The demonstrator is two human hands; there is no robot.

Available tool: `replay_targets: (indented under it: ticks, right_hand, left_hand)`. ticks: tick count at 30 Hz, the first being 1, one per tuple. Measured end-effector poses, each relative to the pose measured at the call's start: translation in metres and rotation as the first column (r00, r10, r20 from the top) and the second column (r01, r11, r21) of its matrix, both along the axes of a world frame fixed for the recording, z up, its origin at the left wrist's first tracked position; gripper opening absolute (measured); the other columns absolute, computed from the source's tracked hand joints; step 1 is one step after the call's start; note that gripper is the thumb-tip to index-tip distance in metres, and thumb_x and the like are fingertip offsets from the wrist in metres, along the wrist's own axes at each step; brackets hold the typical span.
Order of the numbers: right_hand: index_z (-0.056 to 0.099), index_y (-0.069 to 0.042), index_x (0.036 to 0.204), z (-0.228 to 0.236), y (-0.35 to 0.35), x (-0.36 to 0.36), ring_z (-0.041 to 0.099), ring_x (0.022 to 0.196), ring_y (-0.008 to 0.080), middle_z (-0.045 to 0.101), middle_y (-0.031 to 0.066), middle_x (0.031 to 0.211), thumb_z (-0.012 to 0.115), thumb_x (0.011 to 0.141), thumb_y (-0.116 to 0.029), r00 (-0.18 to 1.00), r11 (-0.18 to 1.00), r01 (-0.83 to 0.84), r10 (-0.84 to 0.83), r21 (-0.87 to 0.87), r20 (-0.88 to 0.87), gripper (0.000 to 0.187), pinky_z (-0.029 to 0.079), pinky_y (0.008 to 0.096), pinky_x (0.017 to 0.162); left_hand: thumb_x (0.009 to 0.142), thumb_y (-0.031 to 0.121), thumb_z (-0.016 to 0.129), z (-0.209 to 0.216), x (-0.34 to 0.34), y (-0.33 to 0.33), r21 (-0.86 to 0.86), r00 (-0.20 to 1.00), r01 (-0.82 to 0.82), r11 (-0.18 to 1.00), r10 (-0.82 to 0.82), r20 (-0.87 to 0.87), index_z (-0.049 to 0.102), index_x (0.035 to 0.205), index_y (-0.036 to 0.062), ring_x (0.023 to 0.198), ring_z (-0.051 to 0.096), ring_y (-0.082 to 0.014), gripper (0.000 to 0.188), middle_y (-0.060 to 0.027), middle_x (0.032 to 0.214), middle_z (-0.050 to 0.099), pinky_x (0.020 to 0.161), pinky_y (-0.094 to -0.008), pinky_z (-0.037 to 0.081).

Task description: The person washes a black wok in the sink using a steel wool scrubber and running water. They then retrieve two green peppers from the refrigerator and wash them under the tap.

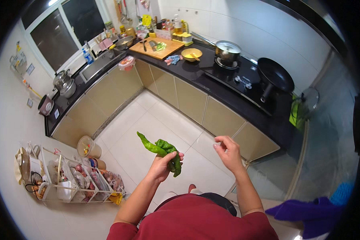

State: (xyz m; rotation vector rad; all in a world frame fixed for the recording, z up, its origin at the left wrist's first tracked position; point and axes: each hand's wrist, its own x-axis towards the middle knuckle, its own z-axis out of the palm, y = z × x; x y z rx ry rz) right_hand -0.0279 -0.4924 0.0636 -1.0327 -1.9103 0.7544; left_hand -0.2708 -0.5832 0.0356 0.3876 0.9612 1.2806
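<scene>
My left hand [162, 166] is closed around long green peppers [151, 147], at least two, held up over the floor in front of my body. One is lighter and curves out to the left. A darker, wrinkled one hangs down past my fingers, and my palm hides part of them. To the right, my right hand [228, 153] is raised in the air with its fingers loosely bent and a gap between thumb and forefinger. Nothing shows in it, and it touches nothing.
A black counter bends round the corner, with a cutting board [157, 48] bearing a knife and chopped greens, a yellow bowl [192, 54], a pot [227, 50] and a black wok [275, 75]. A rack of vegetables [78, 180] and a bin [89, 147] stand at left.
</scene>
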Motion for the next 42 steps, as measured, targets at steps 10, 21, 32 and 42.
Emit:
replay_targets:
  ticks: [10, 21, 32, 42]
  right_hand:
    - [0.053, 0.001, 0.109, -0.040, 0.095, -0.180, 0.058, 0.080, 0.0102, 0.063, 0.0071, 0.094, 0.065, 0.086, -0.012, 0.860, 0.719, -0.508, 0.448, -0.474, -0.244, 0.029, 0.048, 0.0254, 0.070]
    - [0.051, 0.000, 0.117, -0.036, 0.243, -0.319, 0.059, 0.084, 0.0154, 0.062, 0.0092, 0.095, 0.047, 0.096, -0.017, 0.795, 0.554, -0.538, 0.081, -0.636, -0.601, 0.027, 0.049, 0.0289, 0.074]
    - [0.054, 0.000, 0.116, -0.050, 0.405, -0.434, 0.054, 0.068, 0.0118, 0.059, 0.0054, 0.082, 0.042, 0.099, -0.029, 0.704, 0.356, -0.675, 0.048, -0.647, -0.708, 0.035, 0.045, 0.0241, 0.062]
    - [0.052, 0.000, 0.115, -0.049, 0.517, -0.580, 0.055, 0.066, 0.0146, 0.060, 0.0082, 0.084, 0.042, 0.099, -0.030, 0.666, 0.226, -0.738, 0.099, -0.635, -0.739, 0.036, 0.045, 0.0265, 0.061]
  left_hand:
    - [0.091, 0.020, 0.057, -0.025, -0.101, 0.121, 0.031, 0.993, -0.064, 0.997, 0.061, 0.101, 0.053, 0.116, -0.0038, 0.106, 0.056, -0.0236, 0.035, -0.0135, 0.113, 0.058, 0.093, -0.0382, 0.044]
    - [0.096, 0.022, 0.049, -0.008, -0.267, 0.276, 0.090, 0.999, -0.036, 0.995, 0.036, 0.001, 0.050, 0.105, 0.0027, 0.068, 0.053, -0.0139, 0.021, -0.0066, 0.082, 0.057, 0.066, -0.0304, 0.048]
    - [0.099, 0.033, 0.039, -0.018, -0.378, 0.403, 0.010, 0.995, -0.001, 1.000, 0.000, 0.096, 0.048, 0.111, 0.0044, 0.055, 0.041, -0.0104, 0.032, -0.0040, 0.072, 0.052, 0.050, -0.0251, 0.036]
    - [0.099, 0.022, 0.037, -0.020, -0.498, 0.482, 0.099, 0.948, -0.257, 0.961, 0.231, 0.219, 0.049, 0.118, -0.0013, 0.080, 0.057, -0.0188, 0.033, -0.0141, 0.096, 0.061, 0.075, -0.0327, 0.049]
